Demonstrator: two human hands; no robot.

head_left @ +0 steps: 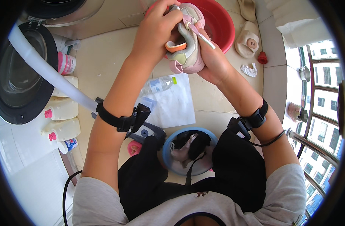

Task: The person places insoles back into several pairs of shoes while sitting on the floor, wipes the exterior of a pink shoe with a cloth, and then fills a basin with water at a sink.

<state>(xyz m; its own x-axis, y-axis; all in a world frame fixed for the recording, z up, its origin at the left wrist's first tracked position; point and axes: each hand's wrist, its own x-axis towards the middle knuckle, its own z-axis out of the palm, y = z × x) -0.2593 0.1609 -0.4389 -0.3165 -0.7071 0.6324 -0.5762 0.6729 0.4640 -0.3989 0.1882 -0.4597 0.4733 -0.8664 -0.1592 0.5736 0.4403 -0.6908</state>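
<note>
Between my two hands I hold a pink, cream and pale green sneaker [193, 36] over a red plastic basin [223, 28]. My left hand [158, 32] grips the shoe's left side near the toe, its fingers bent over the upper. Along the other side lies my right hand [213, 58], its palm under the sole and its thumb near the laces. Pink-and-white lace ends hang over the right thumb. An orange-edged insole [175, 46] sticks up out of the shoe opening. What the left fingertips touch is partly hidden.
A blue basin [166, 154] with dark and pale items stands between my legs. A plastic bottle [158, 85] lies by a white sheet [175, 107]. Detergent jugs [65, 107] and an open washer door [22, 73] are left, slippers [247, 39] right. A pale hose [52, 69] crosses the left side.
</note>
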